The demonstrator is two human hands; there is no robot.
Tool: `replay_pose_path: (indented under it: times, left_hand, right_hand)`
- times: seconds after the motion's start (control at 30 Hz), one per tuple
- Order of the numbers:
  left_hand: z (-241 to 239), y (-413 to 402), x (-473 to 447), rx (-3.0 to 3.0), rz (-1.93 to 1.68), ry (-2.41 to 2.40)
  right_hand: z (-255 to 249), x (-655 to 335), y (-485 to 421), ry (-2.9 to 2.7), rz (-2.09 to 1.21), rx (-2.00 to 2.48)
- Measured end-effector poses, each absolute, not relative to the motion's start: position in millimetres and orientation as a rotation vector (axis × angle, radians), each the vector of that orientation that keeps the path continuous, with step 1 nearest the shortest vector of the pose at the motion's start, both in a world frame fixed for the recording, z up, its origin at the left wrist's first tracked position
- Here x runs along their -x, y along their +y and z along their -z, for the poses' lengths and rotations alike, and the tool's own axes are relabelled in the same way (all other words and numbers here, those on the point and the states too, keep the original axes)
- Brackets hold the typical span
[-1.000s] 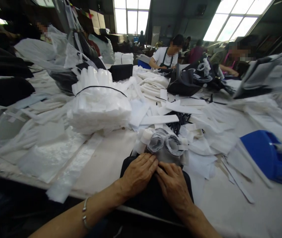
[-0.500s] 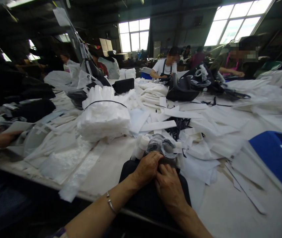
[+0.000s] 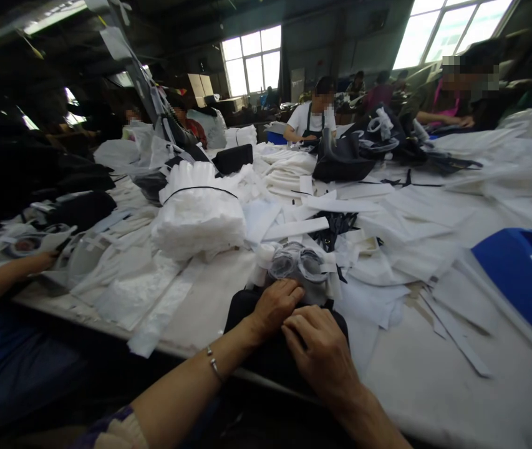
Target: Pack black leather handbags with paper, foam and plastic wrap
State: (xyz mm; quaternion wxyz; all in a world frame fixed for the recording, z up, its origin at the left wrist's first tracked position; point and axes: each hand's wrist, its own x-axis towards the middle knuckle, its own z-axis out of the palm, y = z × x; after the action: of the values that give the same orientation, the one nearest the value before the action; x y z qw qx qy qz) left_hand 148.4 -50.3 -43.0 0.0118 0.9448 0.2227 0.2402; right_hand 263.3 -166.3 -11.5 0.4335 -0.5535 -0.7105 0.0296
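A black fabric piece that looks like a bag [image 3: 240, 310] lies at the table's front edge, partly beneath my forearms. My left hand [image 3: 277, 304] is closed, its curled fingers gripping the upper part of the black bag. Just to its right and nearer to me, my right hand [image 3: 319, 337] has its fingers bent and pressed together on the same bag. The fingertips of both are partly hidden. Right beyond my left fingertips sit coiled, clear-wrapped rings [image 3: 296, 262], with white rolled pieces beside them.
A strapped stack of white foam sheets [image 3: 200, 215] stands left of centre. Loose white sheets [image 3: 410, 243] and black straps [image 3: 335, 226] lie beyond my hands. A blue tape dispenser [image 3: 518, 274] is at right. A co-worker's hand [image 3: 43, 262] works at left; another person [image 3: 312, 118] sits opposite.
My right hand has shifted slightly toward me, and its fingers are more bunched. My left hand stays on the bag. The co-worker's hand at left has moved right.
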Motion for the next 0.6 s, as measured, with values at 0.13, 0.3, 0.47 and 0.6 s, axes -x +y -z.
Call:
replay_pose_path:
  times: [0.13, 0.3, 0.47, 0.6]
  left_hand:
    - [42, -53, -148, -2.935, -0.739, 0.696]
    - [15, -56, -151, -2.799, -1.045, 0.522]
    - [2, -42, -170, -2.721, -1.39, 0.52]
    - [19, -36, -179, -2.759, -1.329, 0.482]
  right_hand:
    - [33, -259, -164, -1.877, -0.078, 1.574]
    - [38, -264, -163, -1.903, -0.051, 1.609]
    - [32, -261, -164, -1.895, -0.066, 1.617]
    - [31, -262, -171, -1.888, -0.051, 1.544]
